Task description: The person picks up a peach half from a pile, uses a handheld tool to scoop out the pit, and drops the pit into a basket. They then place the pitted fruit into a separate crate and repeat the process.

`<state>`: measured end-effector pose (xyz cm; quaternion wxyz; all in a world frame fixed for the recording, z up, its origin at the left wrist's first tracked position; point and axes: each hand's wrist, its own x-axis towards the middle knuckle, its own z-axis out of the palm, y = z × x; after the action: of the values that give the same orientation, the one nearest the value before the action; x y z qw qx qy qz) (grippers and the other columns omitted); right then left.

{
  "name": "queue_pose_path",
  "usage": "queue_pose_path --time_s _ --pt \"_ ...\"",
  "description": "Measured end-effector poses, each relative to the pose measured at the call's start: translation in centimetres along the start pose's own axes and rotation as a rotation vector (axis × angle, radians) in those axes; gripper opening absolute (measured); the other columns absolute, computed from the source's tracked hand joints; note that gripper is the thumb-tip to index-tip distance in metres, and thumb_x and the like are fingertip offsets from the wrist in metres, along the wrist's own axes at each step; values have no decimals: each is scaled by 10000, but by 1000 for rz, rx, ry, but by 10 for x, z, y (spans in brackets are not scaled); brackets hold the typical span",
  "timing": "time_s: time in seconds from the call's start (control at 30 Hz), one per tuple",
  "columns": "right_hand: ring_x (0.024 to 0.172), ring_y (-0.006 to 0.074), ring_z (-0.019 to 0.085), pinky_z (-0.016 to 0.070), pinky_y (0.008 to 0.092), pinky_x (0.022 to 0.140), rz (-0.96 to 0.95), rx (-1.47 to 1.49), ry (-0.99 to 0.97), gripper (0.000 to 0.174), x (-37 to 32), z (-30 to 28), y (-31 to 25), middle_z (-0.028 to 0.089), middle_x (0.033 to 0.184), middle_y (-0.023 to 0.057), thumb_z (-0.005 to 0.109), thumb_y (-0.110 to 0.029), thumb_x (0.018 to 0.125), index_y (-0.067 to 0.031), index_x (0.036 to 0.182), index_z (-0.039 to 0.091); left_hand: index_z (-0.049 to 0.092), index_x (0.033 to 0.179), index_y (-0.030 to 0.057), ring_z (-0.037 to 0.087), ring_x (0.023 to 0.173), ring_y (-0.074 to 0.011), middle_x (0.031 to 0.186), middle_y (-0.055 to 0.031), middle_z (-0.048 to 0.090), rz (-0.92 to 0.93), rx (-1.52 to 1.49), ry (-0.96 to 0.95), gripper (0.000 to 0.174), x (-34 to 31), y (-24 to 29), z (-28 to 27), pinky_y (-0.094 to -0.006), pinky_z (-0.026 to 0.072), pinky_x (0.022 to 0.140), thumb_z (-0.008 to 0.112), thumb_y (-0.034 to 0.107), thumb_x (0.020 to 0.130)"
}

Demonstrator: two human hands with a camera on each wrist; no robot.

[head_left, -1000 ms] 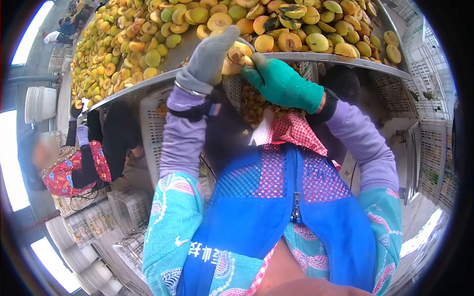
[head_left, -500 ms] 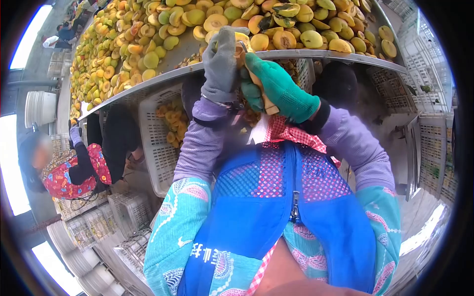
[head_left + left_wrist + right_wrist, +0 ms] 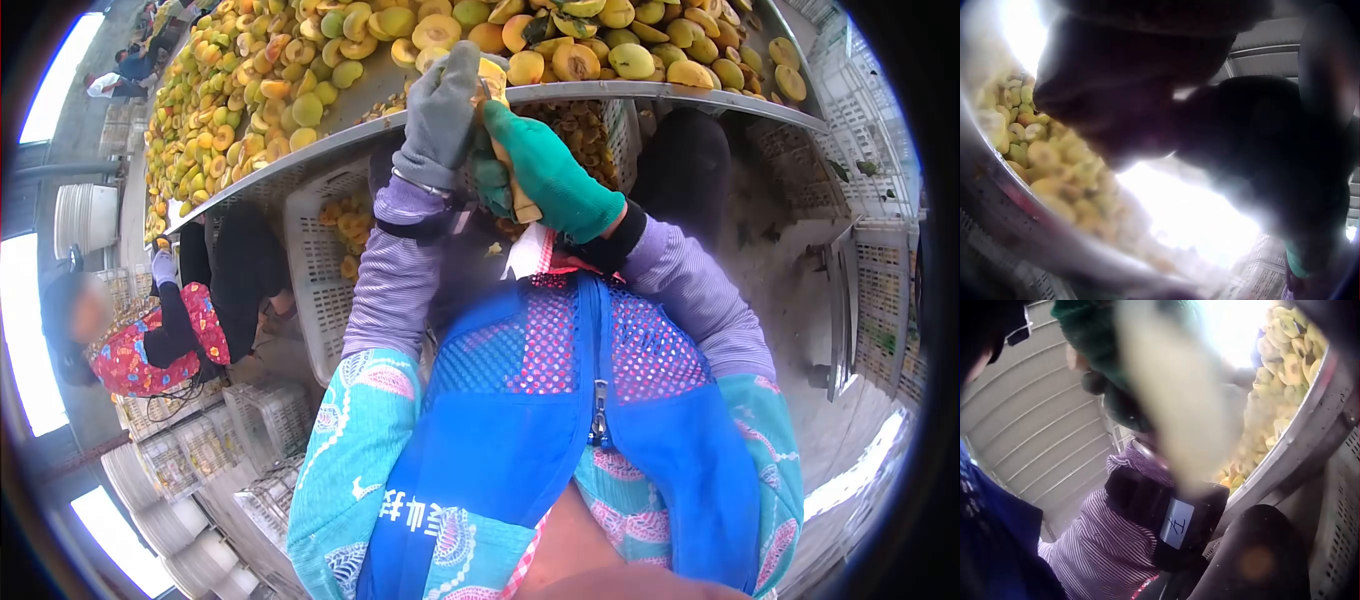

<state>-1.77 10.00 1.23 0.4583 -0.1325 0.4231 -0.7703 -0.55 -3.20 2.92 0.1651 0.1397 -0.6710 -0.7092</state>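
In the head view my left hand (image 3: 441, 122), in a grey glove, holds a yellow peach (image 3: 491, 80) just over the table's near edge. My right hand (image 3: 553, 170), gloved in green, grips a tool by its wooden handle (image 3: 524, 203). The tool's working end meets the peach and is mostly hidden between the gloves. In the right wrist view the handle (image 3: 1169, 394) is a pale blur before the green glove. Dark, backlit hand shapes fill the left wrist view.
Halved peaches (image 3: 575, 62) heap on a metal table (image 3: 290, 160) with a raised rim. Beneath it a white crate (image 3: 318, 290) holds cut fruit. Another person (image 3: 165, 340) sits at left, by stacked baskets (image 3: 185, 450). More crates (image 3: 880, 310) stand at right.
Earlier both hands were at the fruit with no handle showing. Half a second ago the wooden handle appeared in the right hand; since then both hands have shifted slightly leftward and up.
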Motion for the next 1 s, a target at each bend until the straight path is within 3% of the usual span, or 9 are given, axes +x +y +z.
queue_pose_path --time_s 0.07,0.23,0.27,0.47,0.57,0.6,0.73,0.87,1.0 --pt "497 125 475 384 267 439 -403 -490 213 389 16 -2 22 515 618 27 439 -432 976 -97 796 521 658 937 6 567 728 -103 771 -6 608 79 217 3 310 2 -1 -2 -234 446 589 520 283 956" --pt "458 114 427 368 253 413 206 213 -123 333 -2 -7 -12 467 617 -5 430 -452 975 -132 895 475 659 933 4 569 673 -119 785 -16 624 -44 -45 -47 403 5 1 3 -234 447 579 506 375 968" --pt "456 105 402 346 246 411 215 246 -87 334 -4 2 -14 449 621 -17 428 -469 975 -146 910 479 661 948 -3 577 648 -128 782 -26 631 420 377 -29 402 7 -3 5 -238 461 586 489 359 975" --pt "487 90 371 310 239 435 176 433 -90 346 -9 11 -13 397 622 -27 440 -474 971 -134 907 453 660 966 -5 589 663 -138 778 -55 631 -130 -266 -168 381 11 -13 -2 -255 487 595 451 313 987" --pt "489 87 363 304 239 436 179 301 -35 336 -8 12 -11 382 619 -36 442 -458 973 -128 908 451 650 976 -5 583 659 -145 774 -79 630 544 565 -124 447 14 -19 2 -264 490 595 424 379 997" --pt "490 87 362 305 241 439 209 291 -25 333 -7 10 -12 380 619 -39 443 -454 973 -128 909 453 593 1111 -15 625 646 -167 811 -140 651 -28 -61 -218 579 12 -18 -1 -270 509 564 399 513 976" --pt "455 87 339 290 239 421 202 380 -65 327 -13 13 -14 358 595 -47 440 -449 976 -130 903 456 635 983 -12 576 681 -136 780 -80 623 -173 -387 -254 416 3 -17 2 -260 479 613 423 345 997" --pt "463 91 365 311 244 426 318 359 -230 321 -17 -6 -21 399 604 -35 449 -436 974 -129 888 479 598 1090 -7 584 737 -122 811 -78 642 221 272 -148 368 1 -19 1 -239 463 663 365 265 1004" --pt "440 89 318 294 243 414 384 69 -303 336 -16 -28 -29 385 575 -38 463 -453 964 -138 850 489 571 1109 -46 648 797 -178 894 -146 660 -147 -309 -353 523 -14 -3 -15 -288 528 744 370 427 1011"
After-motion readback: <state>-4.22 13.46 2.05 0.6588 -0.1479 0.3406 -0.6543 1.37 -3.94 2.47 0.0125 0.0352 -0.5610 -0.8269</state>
